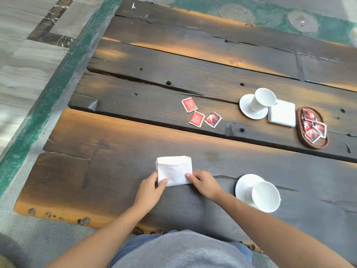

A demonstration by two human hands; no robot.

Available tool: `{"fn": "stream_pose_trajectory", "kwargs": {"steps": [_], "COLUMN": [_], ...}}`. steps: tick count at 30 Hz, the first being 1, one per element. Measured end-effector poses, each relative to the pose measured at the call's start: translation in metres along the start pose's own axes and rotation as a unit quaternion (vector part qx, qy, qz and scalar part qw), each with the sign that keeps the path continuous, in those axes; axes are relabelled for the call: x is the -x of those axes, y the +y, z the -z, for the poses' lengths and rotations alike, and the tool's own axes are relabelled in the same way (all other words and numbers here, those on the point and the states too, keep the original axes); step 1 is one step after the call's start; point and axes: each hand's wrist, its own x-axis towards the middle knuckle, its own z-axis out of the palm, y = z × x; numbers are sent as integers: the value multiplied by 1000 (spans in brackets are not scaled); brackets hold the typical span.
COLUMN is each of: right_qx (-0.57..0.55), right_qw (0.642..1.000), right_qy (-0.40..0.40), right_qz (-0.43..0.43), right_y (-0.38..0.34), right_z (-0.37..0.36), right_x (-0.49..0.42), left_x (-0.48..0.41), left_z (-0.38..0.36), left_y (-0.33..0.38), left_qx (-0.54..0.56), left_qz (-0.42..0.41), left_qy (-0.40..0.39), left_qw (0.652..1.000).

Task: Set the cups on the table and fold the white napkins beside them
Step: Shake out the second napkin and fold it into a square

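A white napkin (174, 169), folded over into a small rectangle, lies on the dark wooden table (108, 144) in front of me. My left hand (151, 189) pinches its near left corner and my right hand (204, 183) pinches its near right corner. To the right, a white cup (265, 196) stands on a white saucer (243, 183). Farther back right, a second white cup (262, 99) sits on its saucer (246, 107), with a folded white napkin (282, 115) touching it on the right.
Three red sachets (201, 114) lie loose on the middle plank. A brown oval wooden tray (316, 145) with several red sachets sits right of the far napkin. The table's left edge drops to a green strip and grey floor tiles (25, 55).
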Motion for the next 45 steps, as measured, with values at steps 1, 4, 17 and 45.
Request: {"fn": "stream_pose_trajectory", "kwargs": {"steps": [1, 4, 17, 45], "right_qx": [-4, -28, -22, 78], "right_qw": [1000, 1000, 993, 988], "right_qy": [-2, -5, -43, 11], "right_qz": [-3, -13, -104, -136], "right_y": [-1, -3, -14, -34], "right_z": [0, -2, 3, 2], "right_x": [-1, -2, -14, -16], "left_x": [-1, -5, -18, -12], "left_z": [-1, -3, -5, 3], "left_y": [0, 3, 9, 1], "left_qx": [20, 67, 6, -185], "left_qz": [12, 36, 97, 102], "left_qy": [8, 36, 62, 0], "left_qw": [1000, 996, 993, 977]}}
